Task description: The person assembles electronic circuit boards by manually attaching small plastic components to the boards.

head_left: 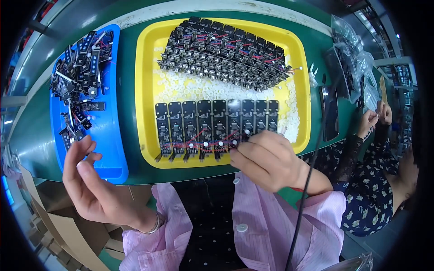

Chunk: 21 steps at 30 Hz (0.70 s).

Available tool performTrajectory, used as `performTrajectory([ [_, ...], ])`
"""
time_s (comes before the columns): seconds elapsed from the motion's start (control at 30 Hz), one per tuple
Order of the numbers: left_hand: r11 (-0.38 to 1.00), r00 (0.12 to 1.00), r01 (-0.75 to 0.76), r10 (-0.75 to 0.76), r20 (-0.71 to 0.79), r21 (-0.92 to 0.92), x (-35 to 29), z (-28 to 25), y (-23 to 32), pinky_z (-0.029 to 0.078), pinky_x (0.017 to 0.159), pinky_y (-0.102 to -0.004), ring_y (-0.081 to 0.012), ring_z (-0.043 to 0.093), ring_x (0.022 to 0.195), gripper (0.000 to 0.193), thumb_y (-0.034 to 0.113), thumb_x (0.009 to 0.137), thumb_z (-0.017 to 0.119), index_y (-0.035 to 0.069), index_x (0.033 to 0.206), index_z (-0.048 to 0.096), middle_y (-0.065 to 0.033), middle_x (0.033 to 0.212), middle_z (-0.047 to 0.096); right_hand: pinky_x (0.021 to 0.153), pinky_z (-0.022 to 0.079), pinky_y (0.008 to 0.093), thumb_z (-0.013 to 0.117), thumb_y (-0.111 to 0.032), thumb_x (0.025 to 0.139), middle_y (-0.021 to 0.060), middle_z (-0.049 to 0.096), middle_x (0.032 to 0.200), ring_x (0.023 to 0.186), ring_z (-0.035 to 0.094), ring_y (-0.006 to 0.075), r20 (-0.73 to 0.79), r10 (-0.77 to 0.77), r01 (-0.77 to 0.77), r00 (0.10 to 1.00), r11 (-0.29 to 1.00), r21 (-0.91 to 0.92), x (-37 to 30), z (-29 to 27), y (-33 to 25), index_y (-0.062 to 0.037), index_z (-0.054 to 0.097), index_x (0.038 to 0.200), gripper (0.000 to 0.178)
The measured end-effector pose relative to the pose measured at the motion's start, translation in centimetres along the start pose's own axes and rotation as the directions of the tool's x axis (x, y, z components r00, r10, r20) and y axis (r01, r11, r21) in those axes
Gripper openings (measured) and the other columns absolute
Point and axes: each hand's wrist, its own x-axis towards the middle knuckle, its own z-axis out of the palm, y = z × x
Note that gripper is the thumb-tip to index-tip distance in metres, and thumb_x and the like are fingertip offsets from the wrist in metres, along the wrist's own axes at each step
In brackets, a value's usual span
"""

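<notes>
A joined panel of slim black circuit boards (204, 117) with red and blue wires lies at the near side of a yellow tray (142, 90). Small white round pieces (205, 144) sit in a line along its wired part. Over the panel's near right end is my right hand (269, 160), its fingers pinched together; whatever is between them is hidden. My left hand (97, 180) hovers by the near edge of a blue tray (108, 131), fingers apart and nothing visible in them. That tray holds a jumble of separate black boards (94, 61) with wires.
More circuit-board panels (221, 52) are stacked at the yellow tray's far side, among many loose white rings (194, 88). A black phone (330, 113) and a plastic-wrapped bin (346, 72) lie to the right. Another person's hands (375, 118) work there. A dark cable (312, 167) crosses my right arm.
</notes>
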Motion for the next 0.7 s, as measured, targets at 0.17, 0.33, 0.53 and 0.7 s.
performTrajectory([
  [0.17,0.977,0.927,-0.204,0.170,0.333,0.068,-1.5,2.4,2.3,0.050,0.085,-0.0368,-0.0299,0.064,0.091,0.016,-0.010,0.085,0.057,-0.011,0.099,0.064,-0.0205,0.099,0.068,0.062,0.049,0.0336,0.075,-0.010,0.068,0.0104,0.060,0.084,0.071,0.058,0.0245,0.027,0.071,-0.069,0.997,0.996,-0.064,-0.9,2.4,1.1,0.0030,0.067,0.091,0.028],
  [0.33,0.943,0.816,-0.329,0.265,0.513,0.037,-2.0,4.8,3.6,0.051,0.076,-0.0363,-0.0311,0.064,0.083,0.017,-0.011,0.078,0.065,-0.006,0.093,0.066,-0.0159,0.091,0.068,0.065,0.051,0.0353,0.071,-0.001,0.070,0.0107,0.062,0.087,0.076,0.063,0.0266,-0.185,0.321,-0.336,0.929,0.940,-0.057,-2.8,-1.7,1.9,0.0005,0.067,0.086,0.017],
  [0.53,0.944,0.686,-0.321,0.283,0.670,-0.070,-4.3,9.0,5.2,0.050,0.064,-0.0356,-0.0290,0.060,0.077,0.020,-0.010,0.066,0.069,-0.003,0.085,0.069,-0.0107,0.085,0.063,0.075,0.053,0.0392,0.066,0.007,0.077,0.0158,0.062,0.102,0.085,0.065,0.0350,0.029,0.758,-0.754,0.651,0.651,-0.088,-6.5,-4.2,2.7,0.0031,0.066,0.098,0.022],
  [0.7,0.937,0.451,-0.247,0.337,0.827,-0.247,-7.4,12.6,6.3,0.048,0.058,-0.0358,-0.0270,0.055,0.079,0.015,-0.004,0.063,0.065,-0.002,0.078,0.064,-0.0097,0.082,0.056,0.069,0.050,0.0435,0.060,0.008,0.072,0.0174,0.054,0.091,0.081,0.060,0.0387,0.087,0.708,-0.708,0.700,0.705,-0.036,-6.1,-3.8,3.6,0.0038,0.059,0.093,0.022],
])
